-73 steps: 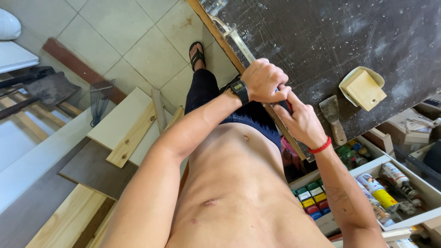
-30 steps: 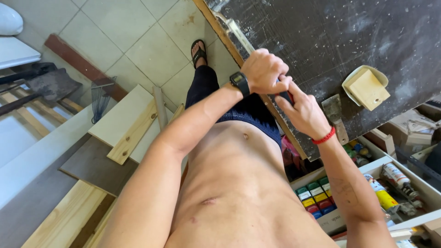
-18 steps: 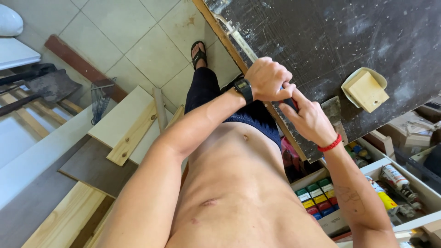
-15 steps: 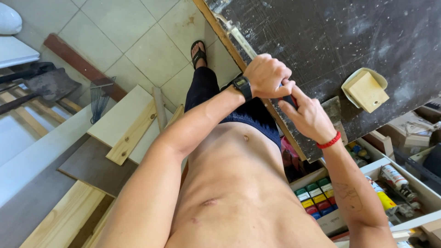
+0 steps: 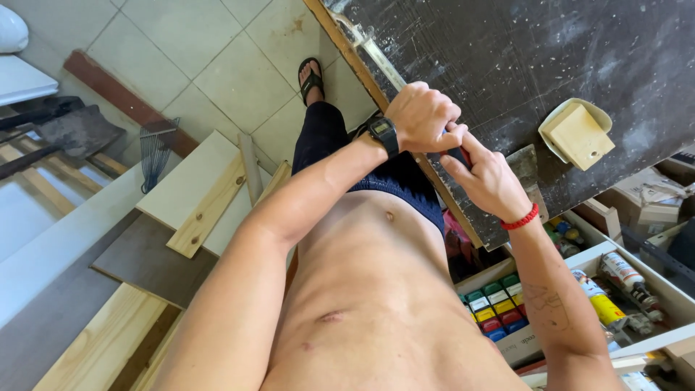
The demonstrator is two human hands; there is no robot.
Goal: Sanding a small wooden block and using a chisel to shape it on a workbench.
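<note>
Fingers of both hands hide most of a small dark object (image 5: 457,153), so its long axis cannot be told; left hand (image 5: 422,116) and right hand (image 5: 486,181) pinch it together above the dark worktop's (image 5: 507,58) near edge.

A workshop: scarred workbench (image 5: 550,65), wood planks (image 5: 206,210), spray cans (image 5: 604,308), paint pots (image 5: 496,311).
</note>
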